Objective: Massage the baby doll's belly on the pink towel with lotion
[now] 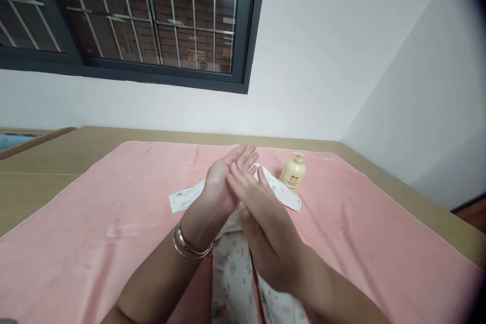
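Observation:
My left hand (219, 187) is turned palm up, its fingers stretched out away from me. Flat across that palm and its fingers rests my right hand (266, 217), palm down with extended fingers. I see nothing held in either hand, though the surfaces between them are hidden. Beneath both hands lies a white baby outfit (232, 273) with a small green print, its sleeves spread to both sides and its legs towards me. My hands cover much of its upper part. A pale yellow bottle (293, 171) with dark lettering stands just beyond the right sleeve.
A pink sheet (114, 212) with a few creases covers most of the tan tabletop (56, 154). White walls (304, 61) rise behind and at the right. A dark-framed window (243, 61) with metal bars is at the upper left. Silver bracelets (182, 243) circle my left wrist.

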Tool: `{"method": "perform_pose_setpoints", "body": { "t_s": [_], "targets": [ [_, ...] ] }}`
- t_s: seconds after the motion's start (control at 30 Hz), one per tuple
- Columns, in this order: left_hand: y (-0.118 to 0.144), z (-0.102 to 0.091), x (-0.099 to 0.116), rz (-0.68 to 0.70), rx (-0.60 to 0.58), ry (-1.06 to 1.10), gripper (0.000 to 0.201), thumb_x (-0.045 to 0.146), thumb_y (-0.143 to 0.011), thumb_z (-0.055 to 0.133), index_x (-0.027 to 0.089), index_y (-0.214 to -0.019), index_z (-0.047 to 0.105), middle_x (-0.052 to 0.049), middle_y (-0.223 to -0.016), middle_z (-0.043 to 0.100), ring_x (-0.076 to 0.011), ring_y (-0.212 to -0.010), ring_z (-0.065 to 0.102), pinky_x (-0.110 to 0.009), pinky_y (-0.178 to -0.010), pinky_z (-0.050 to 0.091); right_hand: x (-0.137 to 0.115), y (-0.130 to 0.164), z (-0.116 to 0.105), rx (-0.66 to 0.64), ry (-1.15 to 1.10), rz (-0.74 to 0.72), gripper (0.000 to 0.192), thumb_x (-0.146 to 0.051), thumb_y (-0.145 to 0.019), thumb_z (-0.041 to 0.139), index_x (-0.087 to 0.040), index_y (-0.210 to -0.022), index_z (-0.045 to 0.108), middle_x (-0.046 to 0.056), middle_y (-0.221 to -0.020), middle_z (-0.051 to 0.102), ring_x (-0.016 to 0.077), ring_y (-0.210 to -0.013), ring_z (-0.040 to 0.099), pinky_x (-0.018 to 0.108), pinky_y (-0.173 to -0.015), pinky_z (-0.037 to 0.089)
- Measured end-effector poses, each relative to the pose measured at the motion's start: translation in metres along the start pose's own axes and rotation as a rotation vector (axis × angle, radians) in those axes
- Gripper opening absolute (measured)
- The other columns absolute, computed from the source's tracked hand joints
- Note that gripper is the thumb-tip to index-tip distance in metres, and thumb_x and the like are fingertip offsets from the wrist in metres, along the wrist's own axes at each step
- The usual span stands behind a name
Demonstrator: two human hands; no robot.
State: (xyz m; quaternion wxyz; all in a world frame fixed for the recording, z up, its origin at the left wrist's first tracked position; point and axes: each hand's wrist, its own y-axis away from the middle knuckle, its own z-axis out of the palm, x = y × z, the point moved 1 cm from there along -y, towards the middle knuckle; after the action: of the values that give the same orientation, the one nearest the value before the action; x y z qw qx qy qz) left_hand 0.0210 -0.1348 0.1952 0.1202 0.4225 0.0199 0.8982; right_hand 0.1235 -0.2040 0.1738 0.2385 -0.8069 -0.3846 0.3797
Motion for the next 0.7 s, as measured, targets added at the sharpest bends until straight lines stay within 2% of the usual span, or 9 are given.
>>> {"method": "perform_pose_setpoints", "body": {
  "t_s": [0.07, 0.13, 0.23, 0.37, 0.5, 0.63, 0.7],
  "targets": [
    [0.003, 0.000, 0.004, -0.011, -0.027, 0.073, 0.043, 0.027, -0.095, 0.031, 0.020, -0.135, 0.046, -0.004, -0.141, 0.052, -0.0157, -0.131, 0.047, -0.029, -0.113, 0.036, -0.008, 0.006, -0.003, -0.007, -0.052, -0.026, 0.052, -0.028, -0.099, 0.030, -0.030, -0.151, 0.021, 0.000, -0.154, 0.025, 0.0247, -0.143, 0.022, 0.056, -0.119, 0.014],
    [0.006, 0.003, 0.004, -0.004, -0.085, 0.127, 0.047, 0.031, -0.095, 0.029, 0.017, -0.137, 0.043, -0.007, -0.139, 0.054, -0.0190, -0.131, 0.048, -0.035, -0.113, 0.036, -0.009, 0.007, -0.006, 0.025, -0.056, -0.008, 0.052, -0.033, -0.100, 0.028, -0.029, -0.151, 0.020, 0.001, -0.155, 0.024, 0.0262, -0.144, 0.019, 0.057, -0.119, 0.013],
    [0.014, 0.013, -0.006, 0.008, -0.154, 0.112, 0.050, 0.038, -0.095, 0.025, 0.018, -0.136, 0.045, -0.008, -0.137, 0.055, -0.0241, -0.133, 0.045, -0.043, -0.113, 0.037, -0.002, 0.007, -0.006, 0.074, -0.029, 0.071, 0.054, -0.040, -0.101, 0.025, -0.025, -0.152, 0.016, 0.002, -0.156, 0.019, 0.0279, -0.145, 0.012, 0.057, -0.119, 0.013],
    [0.029, 0.023, -0.034, 0.039, -0.157, -0.042, 0.056, 0.053, -0.095, 0.023, 0.023, -0.134, 0.049, -0.005, -0.138, 0.054, -0.0271, -0.141, 0.033, -0.045, -0.118, 0.029, 0.011, 0.003, -0.001, 0.066, -0.024, 0.167, 0.061, -0.045, -0.100, 0.023, -0.022, -0.153, 0.003, 0.002, -0.159, 0.006, 0.0265, -0.146, 0.003, 0.054, -0.120, 0.010],
    [0.051, 0.020, -0.057, 0.239, -0.211, -0.355, 0.054, 0.052, -0.093, 0.038, 0.028, -0.141, 0.042, 0.000, -0.144, 0.048, -0.0249, -0.147, 0.013, -0.043, -0.123, 0.014, 0.022, -0.003, -0.009, 0.159, -0.054, 0.221, 0.057, -0.046, -0.100, 0.014, -0.029, -0.153, 0.003, -0.004, -0.159, 0.003, 0.0222, -0.146, 0.000, 0.049, -0.121, 0.011],
    [0.071, 0.018, -0.061, 0.317, -0.392, -0.590, 0.051, 0.045, -0.096, 0.035, 0.028, -0.145, 0.037, 0.003, -0.150, 0.039, -0.0208, -0.148, 0.005, -0.040, -0.125, 0.008, 0.019, -0.001, -0.020, 0.359, 0.022, 0.265, 0.055, -0.037, -0.098, 0.001, -0.035, -0.152, 0.009, -0.010, -0.158, 0.003, 0.0231, -0.146, -0.001, 0.052, -0.119, 0.017],
    [0.076, 0.016, -0.054, 0.309, -0.373, -0.557, 0.051, 0.045, -0.095, 0.041, 0.029, -0.143, 0.039, 0.004, -0.151, 0.038, -0.0212, -0.148, 0.006, -0.038, -0.125, 0.011, 0.011, 0.004, -0.018, 0.381, 0.006, 0.184, 0.055, -0.037, -0.097, 0.000, -0.036, -0.152, 0.008, -0.012, -0.158, 0.001, 0.0239, -0.145, -0.003, 0.054, -0.119, 0.015]
  ]
}}
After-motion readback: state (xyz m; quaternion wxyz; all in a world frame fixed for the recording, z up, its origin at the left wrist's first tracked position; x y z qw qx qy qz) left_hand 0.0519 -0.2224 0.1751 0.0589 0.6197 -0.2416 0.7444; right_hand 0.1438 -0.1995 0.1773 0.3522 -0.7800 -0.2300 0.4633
